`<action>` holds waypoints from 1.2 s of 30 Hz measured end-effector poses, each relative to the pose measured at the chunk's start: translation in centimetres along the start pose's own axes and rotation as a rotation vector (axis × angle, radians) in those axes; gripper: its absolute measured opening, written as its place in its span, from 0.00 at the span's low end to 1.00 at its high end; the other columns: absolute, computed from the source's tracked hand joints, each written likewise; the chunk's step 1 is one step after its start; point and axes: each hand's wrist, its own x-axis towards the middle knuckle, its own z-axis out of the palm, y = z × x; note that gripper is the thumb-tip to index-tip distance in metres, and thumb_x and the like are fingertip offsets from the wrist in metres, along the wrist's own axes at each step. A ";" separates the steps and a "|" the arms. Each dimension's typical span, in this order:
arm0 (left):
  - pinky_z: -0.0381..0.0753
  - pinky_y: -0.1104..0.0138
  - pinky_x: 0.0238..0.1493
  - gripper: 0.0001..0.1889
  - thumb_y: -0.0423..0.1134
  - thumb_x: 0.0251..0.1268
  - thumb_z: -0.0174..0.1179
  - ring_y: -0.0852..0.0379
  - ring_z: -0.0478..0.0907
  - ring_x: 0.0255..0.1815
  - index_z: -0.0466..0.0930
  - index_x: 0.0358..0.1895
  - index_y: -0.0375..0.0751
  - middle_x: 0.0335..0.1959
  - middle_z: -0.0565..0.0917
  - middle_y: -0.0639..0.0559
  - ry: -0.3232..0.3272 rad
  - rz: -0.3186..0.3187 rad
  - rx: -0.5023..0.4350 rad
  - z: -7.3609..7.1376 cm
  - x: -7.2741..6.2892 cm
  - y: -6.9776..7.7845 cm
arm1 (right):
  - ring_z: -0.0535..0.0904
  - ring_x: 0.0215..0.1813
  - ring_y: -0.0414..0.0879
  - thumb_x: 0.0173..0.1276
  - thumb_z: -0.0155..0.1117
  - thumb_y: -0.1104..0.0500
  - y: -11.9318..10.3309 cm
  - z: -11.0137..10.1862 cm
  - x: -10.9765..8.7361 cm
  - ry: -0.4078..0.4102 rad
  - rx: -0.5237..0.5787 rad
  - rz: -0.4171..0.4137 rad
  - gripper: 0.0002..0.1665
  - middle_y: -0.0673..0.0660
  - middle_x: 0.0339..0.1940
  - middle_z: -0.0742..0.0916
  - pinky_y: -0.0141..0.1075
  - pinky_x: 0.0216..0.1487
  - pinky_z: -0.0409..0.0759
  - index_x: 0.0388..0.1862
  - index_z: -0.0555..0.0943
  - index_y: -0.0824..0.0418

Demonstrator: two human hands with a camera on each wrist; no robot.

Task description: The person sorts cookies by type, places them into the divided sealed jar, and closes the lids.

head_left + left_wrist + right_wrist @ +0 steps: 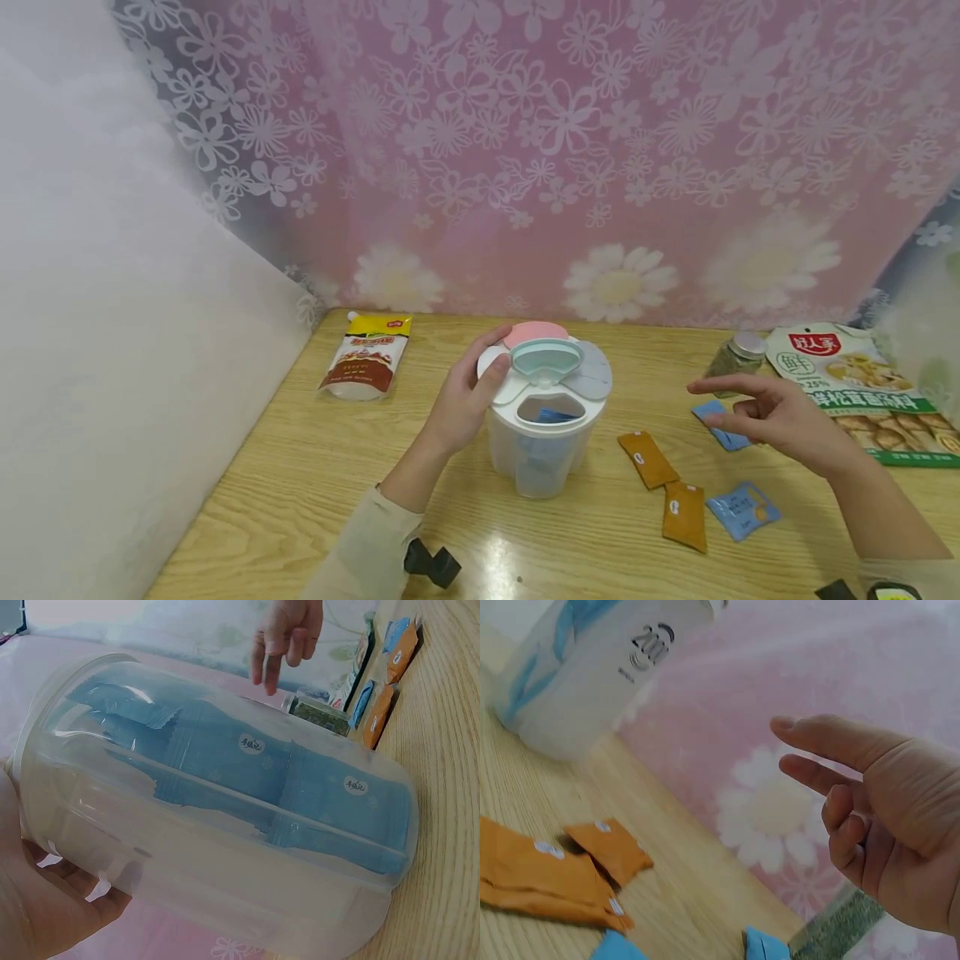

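Clear canister [542, 471]: stands upright on the wooden table [300, 517], mid-view; taken as the clock's centre, with 12 away from the person. Likely light, stiff and a little slippery; best held round the wall, just under the lid rim.
Left hand [467, 396]: grips the canister at 9 o'clock, thumb over the lid; likely a steadying hold.
Mint flap [546, 360]: stands raised behind the 6 o'clock opening [552, 410]; probably thin at the hinge, better nudged than levered.
Packed sachets [232, 761]: lie inside the canister wall, blue, seen through the plastic.
Right hand [787, 421]: hovers at 3 o'clock, holding nothing, thumb and forefinger extended, the rest loosely curled.
Far blue sachet [722, 425]: lies under that hand at 3 o'clock; likely light, soft and crinkly, easiest pinched by a sealed edge.
Near blue sachet [745, 511]: lies flat at 4 o'clock; likely just as pliable.
Orange sachets [684, 518]: lie end to end around 4 o'clock; probably soft too, best lifted by a corner.
Jar [738, 360]: stands near 3 o'clock, beyond the far blue sachet; looks rigid, perhaps breakable.
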 end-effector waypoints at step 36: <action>0.75 0.70 0.62 0.26 0.48 0.79 0.49 0.50 0.71 0.67 0.64 0.74 0.46 0.73 0.69 0.44 -0.007 -0.014 -0.013 -0.1 -0.2 0.2 | 0.61 0.15 0.48 0.63 0.73 0.61 9.2 -3.3 -0.9 -0.177 -0.143 0.099 0.42 0.46 0.25 0.81 0.37 0.17 0.68 0.74 0.67 0.63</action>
